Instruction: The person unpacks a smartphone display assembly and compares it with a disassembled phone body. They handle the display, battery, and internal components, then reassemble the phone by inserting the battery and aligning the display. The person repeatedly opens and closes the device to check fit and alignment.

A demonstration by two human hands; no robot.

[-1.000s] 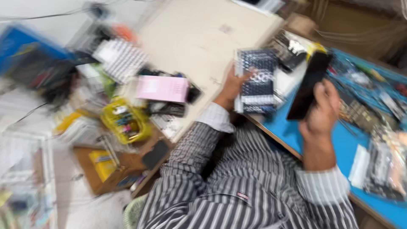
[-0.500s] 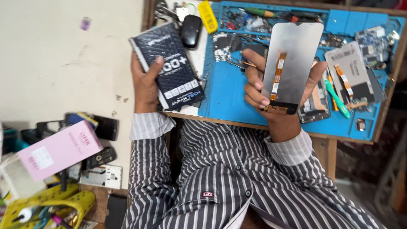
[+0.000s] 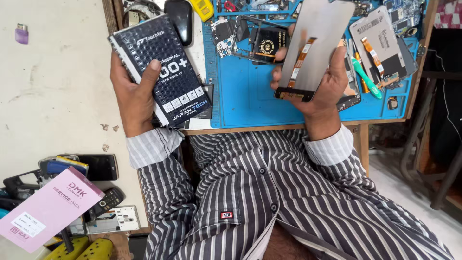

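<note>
Over the blue repair mat (image 3: 250,96) on your cluttered wooden table (image 3: 269,129), your right hand (image 3: 320,89) pinches a thin grey phone display panel with an orange flex cable (image 3: 315,45) by its lower edge; judge it light, stiff and brittle, so hold the edges only. Your left hand (image 3: 132,94) has its fingers (image 3: 150,72) wrapped around a dark bubble-wrapped rectangular box with white lettering (image 3: 161,67). A pink flat package with a white label (image 3: 45,209) lies on the floor, lower left.

box (image 3: 161,72): black, bubble-textured, white print | screen panel (image 3: 315,45): grey, orange ribbon | mat (image 3: 245,91): blue | shirt (image 3: 269,192): black-white stripes | packet (image 3: 45,209): pink
</note>
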